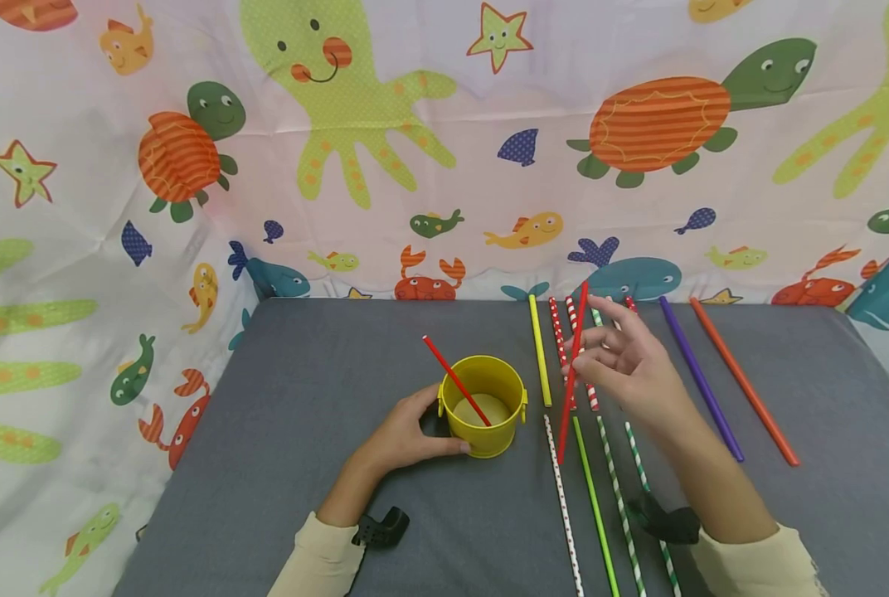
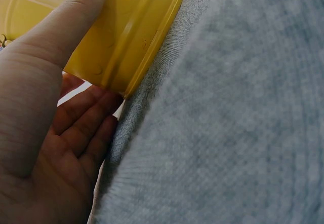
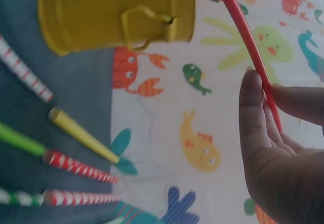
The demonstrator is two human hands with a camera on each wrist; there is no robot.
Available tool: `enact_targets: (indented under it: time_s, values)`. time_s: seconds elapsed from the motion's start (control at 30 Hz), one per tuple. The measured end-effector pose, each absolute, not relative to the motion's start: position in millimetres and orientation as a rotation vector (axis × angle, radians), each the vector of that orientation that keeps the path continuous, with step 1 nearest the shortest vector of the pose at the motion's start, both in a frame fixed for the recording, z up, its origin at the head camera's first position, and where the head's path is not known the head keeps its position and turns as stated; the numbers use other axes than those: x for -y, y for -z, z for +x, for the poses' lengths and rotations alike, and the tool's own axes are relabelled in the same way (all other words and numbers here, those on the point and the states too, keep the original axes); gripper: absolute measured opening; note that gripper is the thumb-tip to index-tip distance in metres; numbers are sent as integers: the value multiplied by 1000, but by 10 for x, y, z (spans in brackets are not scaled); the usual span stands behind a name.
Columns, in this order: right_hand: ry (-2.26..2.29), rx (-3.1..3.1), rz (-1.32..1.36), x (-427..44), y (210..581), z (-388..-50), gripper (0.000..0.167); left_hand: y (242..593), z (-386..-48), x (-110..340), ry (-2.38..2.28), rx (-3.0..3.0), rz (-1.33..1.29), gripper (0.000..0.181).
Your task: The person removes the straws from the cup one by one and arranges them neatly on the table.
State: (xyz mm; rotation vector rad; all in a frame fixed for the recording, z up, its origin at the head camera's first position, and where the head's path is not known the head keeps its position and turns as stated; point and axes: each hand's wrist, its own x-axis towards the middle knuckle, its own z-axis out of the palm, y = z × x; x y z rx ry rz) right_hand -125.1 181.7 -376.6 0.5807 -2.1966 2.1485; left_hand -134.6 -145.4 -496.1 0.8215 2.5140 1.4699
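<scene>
A small yellow bucket stands upright on the grey table, with one red straw leaning inside it. My left hand grips the bucket's left side, thumb in front and fingers round the back; the left wrist view shows the thumb on the yellow wall. Between thumb and fingertips, my right hand pinches a second red straw, held tilted above the row of straws right of the bucket. In the right wrist view this red straw passes between thumb and finger.
Right of the bucket lie a yellow straw, a light green straw, a purple straw, an orange straw and several patterned ones, such as a white dotted straw. A sea-animal curtain hangs behind the table.
</scene>
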Motion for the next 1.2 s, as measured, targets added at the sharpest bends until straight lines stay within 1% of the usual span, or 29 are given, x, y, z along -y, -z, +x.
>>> enact_targets:
  time_s: [0.17, 0.63, 0.9, 1.07, 1.2]
  values:
    - [-2094, 2330, 578, -2013, 3888, -1195, 71, 4952, -1351, 1465, -1456, -2520, 828, 81]
    - [-1684, 2765, 420, -2515, 4185, -974, 70, 4931, -1330, 1445, -1484, -2512, 801, 83]
    - [-1449, 2962, 337, -2669, 4301, -906, 74, 4577, -1195, 1390, -1498, -2491, 813, 78]
    - [-1226, 3080, 290, -2725, 4359, -834, 72, 4561, -1191, 1387, -1492, -2506, 824, 76]
    - [-1071, 3114, 305, -2753, 4422, -736, 69, 4562, -1201, 1388, -1484, -2501, 820, 75]
